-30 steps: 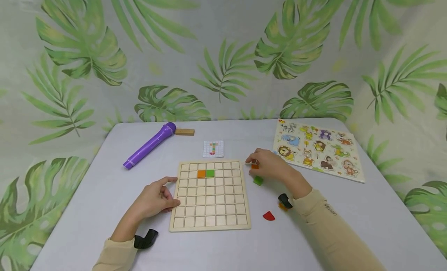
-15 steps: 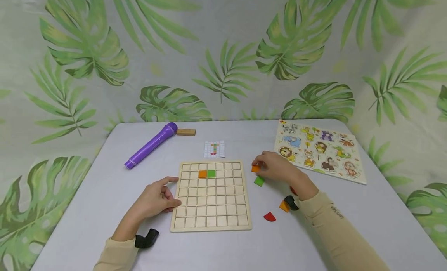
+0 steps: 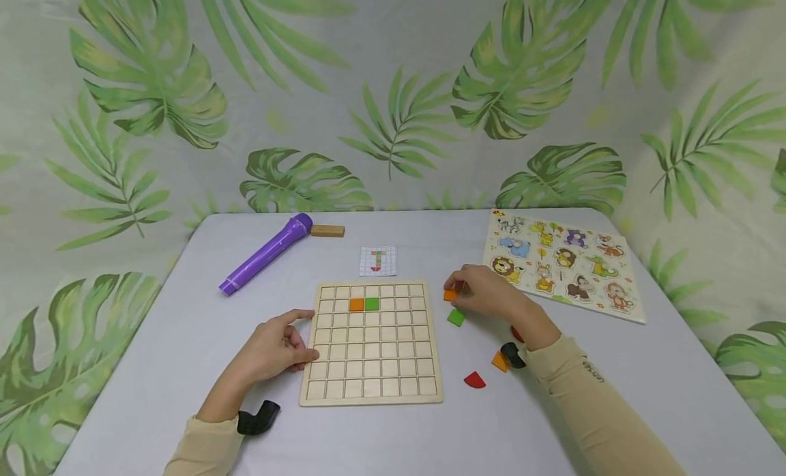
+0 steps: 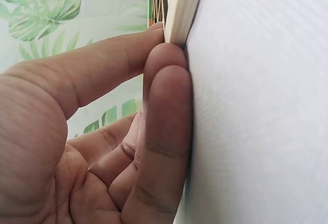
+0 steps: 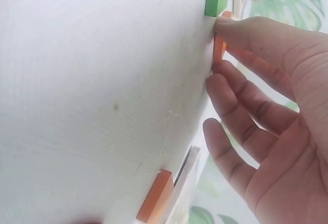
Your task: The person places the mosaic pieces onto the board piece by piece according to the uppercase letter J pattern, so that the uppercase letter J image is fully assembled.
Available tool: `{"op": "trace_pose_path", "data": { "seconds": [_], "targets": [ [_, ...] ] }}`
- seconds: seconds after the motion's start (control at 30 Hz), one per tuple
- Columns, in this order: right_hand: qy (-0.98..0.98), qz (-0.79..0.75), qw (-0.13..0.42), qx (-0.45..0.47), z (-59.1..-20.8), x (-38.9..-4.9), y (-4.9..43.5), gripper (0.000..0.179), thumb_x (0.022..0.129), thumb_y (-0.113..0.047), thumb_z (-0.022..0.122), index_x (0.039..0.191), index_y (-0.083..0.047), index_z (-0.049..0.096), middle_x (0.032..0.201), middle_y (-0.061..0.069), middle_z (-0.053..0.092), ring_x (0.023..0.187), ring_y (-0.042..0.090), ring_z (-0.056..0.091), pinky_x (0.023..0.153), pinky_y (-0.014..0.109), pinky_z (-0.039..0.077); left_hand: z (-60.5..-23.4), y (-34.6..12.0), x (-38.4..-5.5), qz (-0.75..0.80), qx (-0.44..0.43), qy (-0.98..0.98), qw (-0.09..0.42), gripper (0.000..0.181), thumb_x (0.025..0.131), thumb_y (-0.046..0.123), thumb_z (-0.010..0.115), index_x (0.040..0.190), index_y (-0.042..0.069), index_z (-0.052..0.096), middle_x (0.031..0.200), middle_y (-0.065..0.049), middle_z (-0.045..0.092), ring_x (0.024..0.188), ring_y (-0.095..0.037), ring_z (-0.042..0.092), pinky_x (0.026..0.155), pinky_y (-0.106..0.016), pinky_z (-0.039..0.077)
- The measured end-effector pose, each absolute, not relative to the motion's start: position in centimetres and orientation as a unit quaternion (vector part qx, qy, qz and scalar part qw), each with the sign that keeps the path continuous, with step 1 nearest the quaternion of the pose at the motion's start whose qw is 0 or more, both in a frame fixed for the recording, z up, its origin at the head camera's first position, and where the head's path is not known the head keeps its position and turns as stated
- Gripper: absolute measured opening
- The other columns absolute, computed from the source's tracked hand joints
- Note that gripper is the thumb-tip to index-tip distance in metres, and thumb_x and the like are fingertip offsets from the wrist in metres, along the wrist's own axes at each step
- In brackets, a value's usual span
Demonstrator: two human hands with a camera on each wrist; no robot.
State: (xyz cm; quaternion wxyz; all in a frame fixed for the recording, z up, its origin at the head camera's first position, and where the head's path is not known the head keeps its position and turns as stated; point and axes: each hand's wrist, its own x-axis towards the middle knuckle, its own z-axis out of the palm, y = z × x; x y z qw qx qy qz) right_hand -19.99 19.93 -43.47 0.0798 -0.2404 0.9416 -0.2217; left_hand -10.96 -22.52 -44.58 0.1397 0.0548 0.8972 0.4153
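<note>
My left hand (image 3: 270, 350) is at the left edge of a square wooden grid board (image 3: 371, 397); in the left wrist view its thumb lies on the rim and its fingertips press the side. One orange tile (image 3: 357, 305) and one green tile (image 3: 371, 304) sit side by side in the board's second row. Right of the board, my right hand (image 3: 491, 295) pinches another orange square tile (image 3: 451, 295) between thumb and fingers, low at the tabletop. A loose green tile (image 3: 456, 318) lies just below it, also visible in the right wrist view.
A small pattern card (image 3: 377, 261) lies behind the board. A purple microphone (image 3: 264, 256) and wooden block (image 3: 328, 230) are back left, an animal puzzle (image 3: 565, 264) back right. A red quarter-circle (image 3: 475, 380) and orange piece (image 3: 500, 361) lie near my right wrist.
My right hand has shifted slightly right and lower over the orange tile, which it still touches. The orange piece near the right wrist shows more now. The left hand and board stay put.
</note>
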Motion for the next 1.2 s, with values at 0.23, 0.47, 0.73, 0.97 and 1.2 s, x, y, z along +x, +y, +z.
{"op": "trace_pose_path", "data": {
  "seconds": [0.23, 0.47, 0.73, 0.97, 1.2],
  "targets": [
    [0.943, -0.219, 0.075, -0.238, -43.3, -19.8, 19.8, 0.023, 0.094, -0.013, 0.081, 0.116, -0.008, 0.079, 0.105, 0.004, 0.073, 0.092, 0.016, 0.063, 0.087, 0.036, 0.055, -44.5, -22.6, -11.0, 0.412, 0.062, 0.899, 0.137, 0.081, 0.084, 0.017, 0.092, 0.154, 0.007, 0.054, 0.075, -0.001, 0.068, 0.061, -0.014, 0.066, 0.059, -0.029, 0.05],
    [0.942, -0.217, 0.071, -0.247, -42.9, -19.9, 19.4, 0.025, 0.095, -0.017, 0.082, 0.118, -0.008, 0.078, 0.105, 0.006, 0.072, 0.097, 0.021, 0.066, 0.09, 0.041, 0.057, -44.4, -22.6, -11.0, 0.406, 0.065, 0.902, 0.134, 0.08, 0.084, 0.017, 0.092, 0.154, 0.007, 0.054, 0.075, 0.0, 0.068, 0.061, -0.014, 0.066, 0.061, -0.029, 0.051],
    [0.938, -0.231, 0.076, -0.249, -42.1, -19.7, 18.0, 0.025, 0.094, -0.016, 0.08, 0.117, -0.007, 0.078, 0.105, 0.007, 0.071, 0.1, 0.024, 0.066, 0.092, 0.041, 0.056, -44.4, -22.6, -10.9, 0.404, 0.063, 0.902, 0.136, 0.079, 0.085, 0.017, 0.092, 0.154, 0.007, 0.054, 0.075, 0.0, 0.068, 0.062, -0.015, 0.066, 0.061, -0.029, 0.05],
    [0.934, -0.233, 0.084, -0.257, -41.5, -19.8, 16.2, 0.027, 0.095, -0.015, 0.081, 0.119, -0.005, 0.078, 0.107, 0.007, 0.072, 0.103, 0.026, 0.068, 0.094, 0.044, 0.058, -44.5, -22.6, -10.9, 0.408, 0.061, 0.901, 0.137, 0.08, 0.085, 0.017, 0.092, 0.154, 0.007, 0.054, 0.075, -0.001, 0.068, 0.062, -0.015, 0.066, 0.061, -0.029, 0.051],
    [0.933, -0.232, 0.094, -0.257, -41.1, -19.8, 14.3, 0.026, 0.096, -0.017, 0.081, 0.12, -0.007, 0.079, 0.107, 0.005, 0.071, 0.104, 0.026, 0.067, 0.096, 0.042, 0.057, -44.6, -22.6, -11.1, 0.405, 0.056, 0.902, 0.137, 0.08, 0.085, 0.017, 0.092, 0.155, 0.009, 0.054, 0.076, -0.001, 0.068, 0.062, -0.015, 0.066, 0.06, -0.029, 0.05]
  ]
}}
